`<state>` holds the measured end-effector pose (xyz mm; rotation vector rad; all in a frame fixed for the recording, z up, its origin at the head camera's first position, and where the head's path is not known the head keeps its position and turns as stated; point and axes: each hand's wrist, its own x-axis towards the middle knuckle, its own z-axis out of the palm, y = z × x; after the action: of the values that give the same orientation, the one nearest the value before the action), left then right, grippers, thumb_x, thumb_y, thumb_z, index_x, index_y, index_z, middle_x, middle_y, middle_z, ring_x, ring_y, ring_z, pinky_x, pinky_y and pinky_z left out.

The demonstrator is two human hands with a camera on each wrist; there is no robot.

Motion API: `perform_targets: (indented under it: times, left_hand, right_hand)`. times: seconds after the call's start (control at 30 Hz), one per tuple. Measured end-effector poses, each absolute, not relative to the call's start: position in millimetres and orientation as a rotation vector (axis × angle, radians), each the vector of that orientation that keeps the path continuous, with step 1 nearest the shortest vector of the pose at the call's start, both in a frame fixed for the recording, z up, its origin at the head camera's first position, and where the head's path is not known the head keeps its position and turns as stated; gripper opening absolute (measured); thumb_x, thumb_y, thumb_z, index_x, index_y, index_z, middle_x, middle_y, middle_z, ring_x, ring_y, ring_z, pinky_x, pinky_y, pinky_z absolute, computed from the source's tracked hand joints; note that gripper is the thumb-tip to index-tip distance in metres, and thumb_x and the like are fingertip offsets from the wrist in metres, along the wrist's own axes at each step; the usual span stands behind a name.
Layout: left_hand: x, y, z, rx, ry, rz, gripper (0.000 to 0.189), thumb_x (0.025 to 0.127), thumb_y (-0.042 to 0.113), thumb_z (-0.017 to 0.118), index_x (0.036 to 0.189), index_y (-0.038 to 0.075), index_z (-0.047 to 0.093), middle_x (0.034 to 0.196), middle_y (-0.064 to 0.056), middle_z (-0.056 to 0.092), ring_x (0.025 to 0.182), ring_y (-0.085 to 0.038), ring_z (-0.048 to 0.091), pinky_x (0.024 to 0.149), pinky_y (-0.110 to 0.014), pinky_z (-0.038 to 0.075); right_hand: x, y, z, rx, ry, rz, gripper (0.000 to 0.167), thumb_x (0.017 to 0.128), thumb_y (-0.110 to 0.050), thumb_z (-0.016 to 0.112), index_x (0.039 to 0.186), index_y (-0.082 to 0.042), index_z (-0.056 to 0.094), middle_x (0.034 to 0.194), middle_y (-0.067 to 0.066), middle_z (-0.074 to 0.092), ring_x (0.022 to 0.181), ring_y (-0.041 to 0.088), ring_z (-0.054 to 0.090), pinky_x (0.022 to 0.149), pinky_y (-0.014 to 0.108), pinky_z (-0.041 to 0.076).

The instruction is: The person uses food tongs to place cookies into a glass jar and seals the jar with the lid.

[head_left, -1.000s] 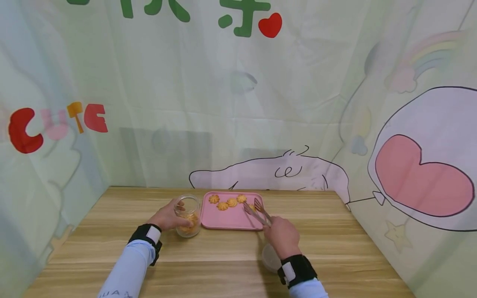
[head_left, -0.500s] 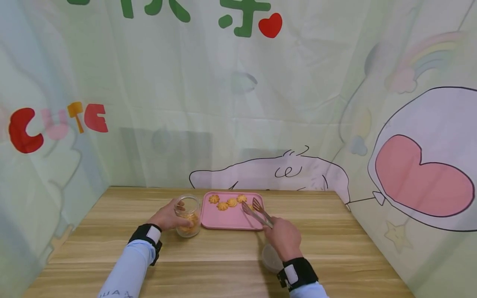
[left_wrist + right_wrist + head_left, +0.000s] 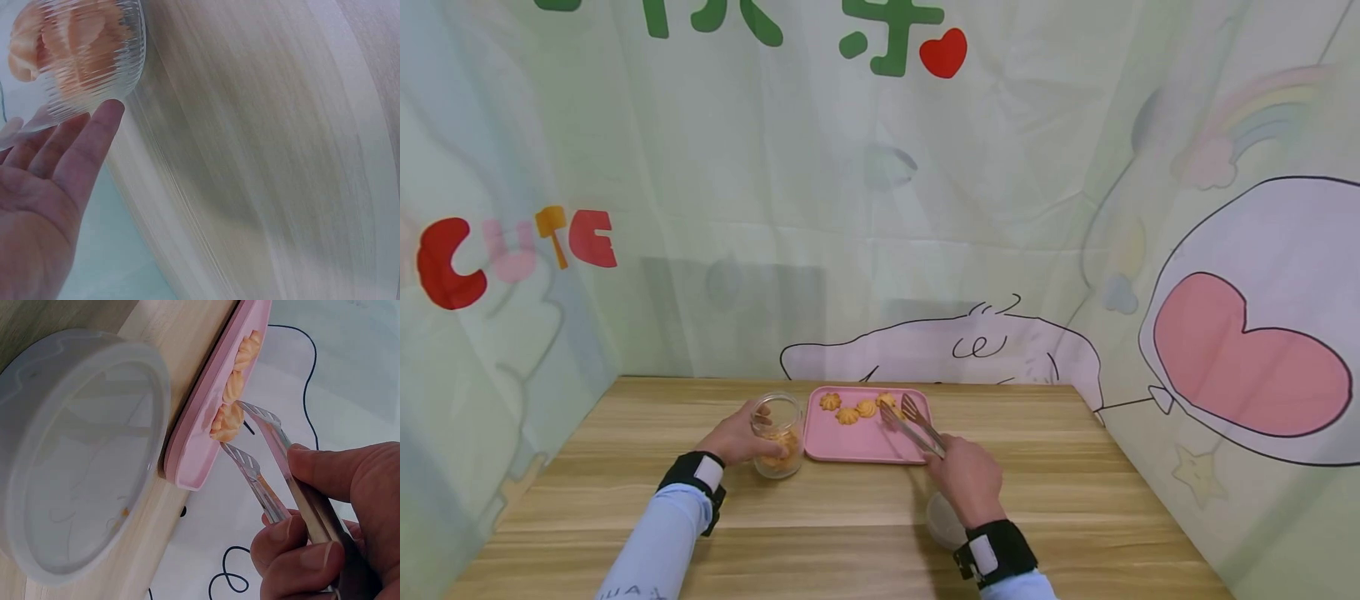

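Observation:
My left hand (image 3: 747,435) grips the side of a clear glass jar (image 3: 777,402), which stands without a lid on the table, left of the pink tray. Ribbed glass and piped butter cookies (image 3: 84,47) in its lower part show in the left wrist view. Metal tongs (image 3: 934,435) are in my right hand (image 3: 967,479), pinched between thumb and curled fingers. Their slotted tips are spread apart over the right part of the pink tray (image 3: 857,446), on either side of a cookie (image 3: 227,422). Several swirled cookies (image 3: 847,415) lie along the tray's back half.
A whitish round dish or lid (image 3: 943,523) lies on the table, partly under my right wrist; a small orange crumb (image 3: 125,512) shows on it. The wooden table (image 3: 820,533) meets a printed cloth backdrop (image 3: 737,333) at its back and sides.
The tongs have shifted a little to the left over the tray, toward the cookies, with the right hand following slightly. The left hand and jar have stayed in place.

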<state>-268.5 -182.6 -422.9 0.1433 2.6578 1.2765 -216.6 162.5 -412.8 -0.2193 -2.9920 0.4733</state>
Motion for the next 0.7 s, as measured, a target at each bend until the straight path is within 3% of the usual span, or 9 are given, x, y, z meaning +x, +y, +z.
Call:
perform_targets:
  times: [0.2, 0.53, 0.7]
  left_hand:
    - [-269.7, -183.1, -424.3, 0.149, 2.654, 1.282, 0.080, 0.082, 0.019, 0.090, 0.141, -0.009, 0.043, 0.144, -0.032, 0.055, 0.130, -0.051, 0.054, 0.109, -0.062, 0.046]
    - [-270.0, -183.6, -424.8, 0.151, 2.652, 1.288, 0.080, 0.082, 0.019, 0.090, 0.142, -0.009, 0.043, 0.144, -0.032, 0.055, 0.130, -0.051, 0.054, 0.108, -0.062, 0.046]
    - [-270.0, -183.6, -424.7, 0.150, 2.649, 1.291, 0.080, 0.083, 0.018, 0.090, 0.141, -0.009, 0.043, 0.144, -0.032, 0.055, 0.130, -0.051, 0.054, 0.108, -0.062, 0.046]
  right_hand:
    - [-215.0, 159.5, -410.2, -0.218, -2.984, 0.468, 0.044, 0.096, -0.034, 0.079, 0.129, -0.007, 0.075, 0.089, 0.010, 0.068, 0.075, 0.025, 0.058, 0.057, 0.033, 0.040]
    - [-211.2, 152.6, -398.2, -0.181, -2.932, 0.501, 0.045, 0.096, -0.034, 0.079, 0.132, -0.007, 0.074, 0.098, 0.012, 0.075, 0.078, 0.024, 0.065, 0.062, 0.040, 0.052]
    - [-208.5, 148.3, -392.8, -0.141, -2.902, 0.505, 0.044, 0.096, -0.034, 0.079, 0.131, -0.007, 0.074, 0.096, 0.011, 0.075, 0.077, 0.024, 0.066, 0.060, 0.040, 0.052]
